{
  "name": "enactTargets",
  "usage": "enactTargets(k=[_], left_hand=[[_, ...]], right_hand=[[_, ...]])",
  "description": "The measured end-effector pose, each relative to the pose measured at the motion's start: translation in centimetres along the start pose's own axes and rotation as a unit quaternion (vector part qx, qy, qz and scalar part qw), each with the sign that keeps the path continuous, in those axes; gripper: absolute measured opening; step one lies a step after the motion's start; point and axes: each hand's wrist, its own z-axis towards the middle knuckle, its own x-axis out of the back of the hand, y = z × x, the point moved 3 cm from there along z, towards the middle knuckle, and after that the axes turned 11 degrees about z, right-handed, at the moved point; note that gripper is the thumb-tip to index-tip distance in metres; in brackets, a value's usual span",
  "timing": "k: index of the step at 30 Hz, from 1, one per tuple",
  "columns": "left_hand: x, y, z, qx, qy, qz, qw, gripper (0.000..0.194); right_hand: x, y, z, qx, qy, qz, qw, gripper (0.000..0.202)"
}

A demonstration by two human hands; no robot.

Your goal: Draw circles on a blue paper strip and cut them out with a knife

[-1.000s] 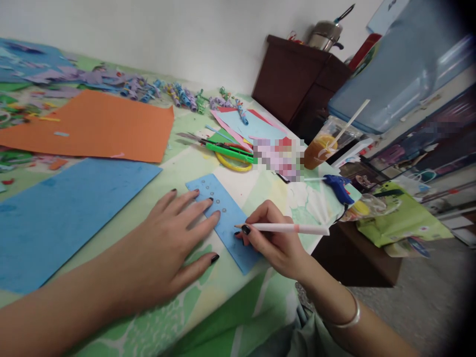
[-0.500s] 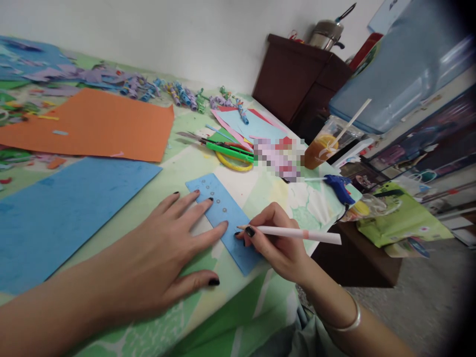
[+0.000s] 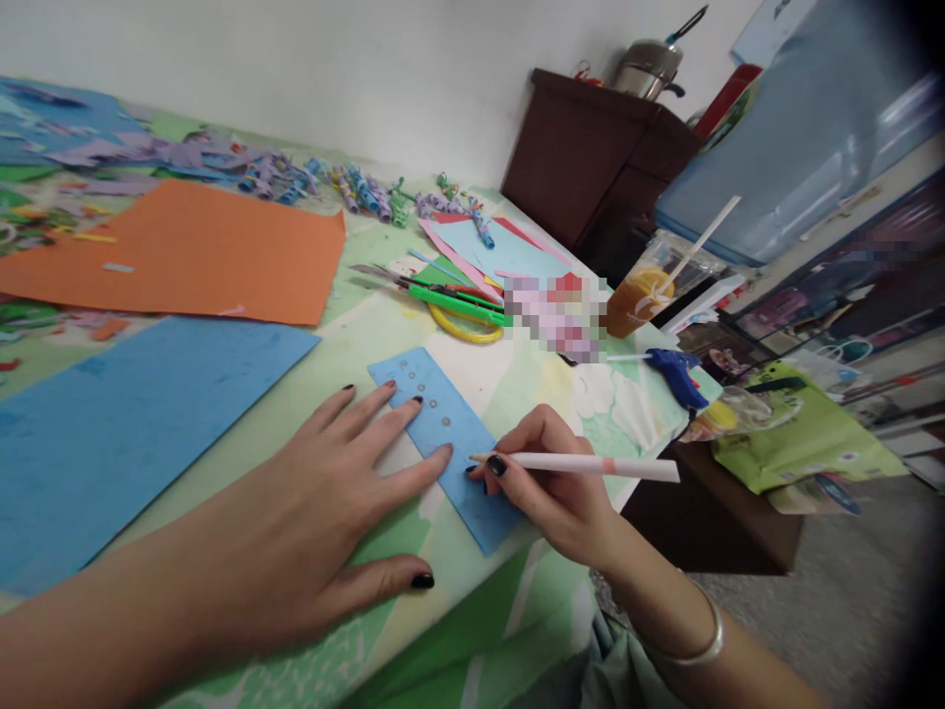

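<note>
A narrow blue strip of paper (image 3: pixel 462 433) lies slantwise near the table's front edge, with several small pencilled rings along its upper half. My left hand (image 3: pixel 346 492) rests flat with fingers spread, its fingertips on the strip's left edge and its thumb on the tablecloth. In my right hand (image 3: pixel 557 483) is a white pencil (image 3: pixel 591 466) with a pinkish band. The pencil tip is over the strip, below the lowest ring; whether it touches the paper I cannot tell. My right fingers rest on the strip's right side.
Blue sheet (image 3: pixel 148 433) and orange sheet (image 3: pixel 221 256) lie left. Scissors (image 3: pixel 465 330) and a green cutter (image 3: pixel 450 298) lie beyond the strip. A drink cup (image 3: pixel 639 300) and blue glue gun (image 3: pixel 675 377) stand near the right edge. Paper scraps and curled rolls line the back.
Both hands and the pencil hold nearly the same pose over the strip. The view has shifted very slightly.
</note>
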Motion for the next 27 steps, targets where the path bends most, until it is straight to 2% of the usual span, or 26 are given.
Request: enactTargets(k=[3, 6, 11, 19, 27], left_hand=[[0.0, -0.1, -0.1, 0.001, -0.001, 0.0, 1.0, 0.069], [0.1, 0.0, -0.2, -0.001, -0.003, -0.002, 1.0, 0.069], [0.2, 0.1, -0.1, 0.016, 0.002, -0.011, 1.0, 0.067], [0.0, 0.2, 0.0, 0.018, 0.004, -0.018, 1.0, 0.067], [0.1, 0.4, -0.1, 0.004, 0.014, -0.007, 1.0, 0.066]], right_hand=[[0.3, -0.2, 1.0, -0.012, 0.025, 0.047, 0.998, 0.011], [0.7, -0.4, 2.4, -0.029, 0.045, 0.013, 0.998, 0.015], [0.8, 0.5, 4.0, -0.049, -0.003, 0.027, 0.998, 0.009], [0.7, 0.7, 4.4, -0.029, -0.003, -0.058, 0.998, 0.018], [0.6, 0.7, 4.3, -0.022, -0.008, -0.074, 0.997, 0.017]])
